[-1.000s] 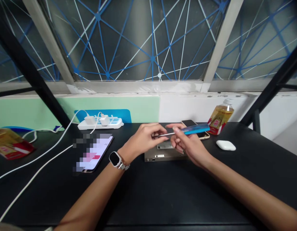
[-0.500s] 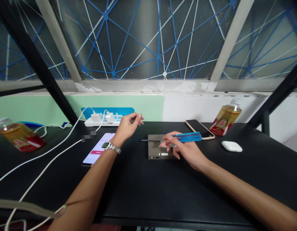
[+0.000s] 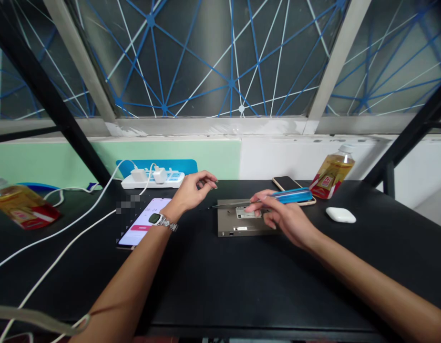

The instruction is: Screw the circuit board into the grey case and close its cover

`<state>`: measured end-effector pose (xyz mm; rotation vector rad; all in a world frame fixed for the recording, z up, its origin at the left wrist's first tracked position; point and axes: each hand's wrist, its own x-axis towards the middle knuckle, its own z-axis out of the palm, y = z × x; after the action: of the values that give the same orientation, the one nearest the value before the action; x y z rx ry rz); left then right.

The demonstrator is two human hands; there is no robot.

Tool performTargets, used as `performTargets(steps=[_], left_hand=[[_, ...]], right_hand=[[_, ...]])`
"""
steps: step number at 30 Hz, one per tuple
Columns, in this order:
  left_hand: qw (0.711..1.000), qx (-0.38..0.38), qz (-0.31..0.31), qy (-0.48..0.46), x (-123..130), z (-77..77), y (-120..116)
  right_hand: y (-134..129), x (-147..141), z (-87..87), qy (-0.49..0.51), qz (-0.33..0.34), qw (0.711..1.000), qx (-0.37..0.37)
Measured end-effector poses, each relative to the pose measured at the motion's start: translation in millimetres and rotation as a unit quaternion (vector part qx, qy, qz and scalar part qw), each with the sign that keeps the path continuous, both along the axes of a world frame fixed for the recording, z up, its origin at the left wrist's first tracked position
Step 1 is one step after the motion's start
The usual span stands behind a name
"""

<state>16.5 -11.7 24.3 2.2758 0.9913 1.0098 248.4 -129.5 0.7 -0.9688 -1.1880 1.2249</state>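
My right hand (image 3: 281, 216) grips a screwdriver (image 3: 293, 196) with a blue handle. Its thin shaft points left, across the back part of a flat grey-brown metal box (image 3: 225, 223) with a label and ports on its front edge. The hand covers the box's right part. By the shaft's tip, left of the box, are tiny dark specks too small to name. My left hand (image 3: 192, 191), with a silver watch on its wrist, hovers left of the box. Its fingers are loosely curved and apart, and nothing shows in them.
Left of my left hand lies a lit phone (image 3: 139, 228). Behind it a white power strip (image 3: 175, 180) carries chargers, with white cables (image 3: 72, 234) running across the left side. A second phone (image 3: 286, 183), a drink bottle (image 3: 331, 174) and a white earbud case (image 3: 341, 215) stand right; another bottle (image 3: 25, 205) is far left.
My right hand has shifted slightly right with the screwdriver, whose handle now reaches further right, uncovering more of the box's label. My left hand's fingers have loosened and spread a little. The view shifted slightly.
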Motion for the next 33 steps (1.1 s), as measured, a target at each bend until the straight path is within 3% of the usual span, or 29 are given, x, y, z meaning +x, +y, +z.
performTargets(steps=[4, 9, 22, 33], left_hand=[[0.995, -0.06, -0.072, 0.022, 4, 3.9, -7], [0.99, -0.072, -0.103, 0.056, 16, -9.2, -8], [0.993, -0.038, -0.075, 0.084, 25, -13.6, -14], [0.978, 0.05, -0.061, 0.194, 28, -10.6, -18]], right_hand=[[5, 28, 12.0, 0.051, -0.069, 0.996, -0.004], [12, 52, 18.5, 0.083, -0.101, 0.991, -0.004], [10, 50, 20.7, 0.088, -0.099, 0.991, 0.003], [9, 47, 20.7, 0.068, -0.116, 0.991, 0.009]])
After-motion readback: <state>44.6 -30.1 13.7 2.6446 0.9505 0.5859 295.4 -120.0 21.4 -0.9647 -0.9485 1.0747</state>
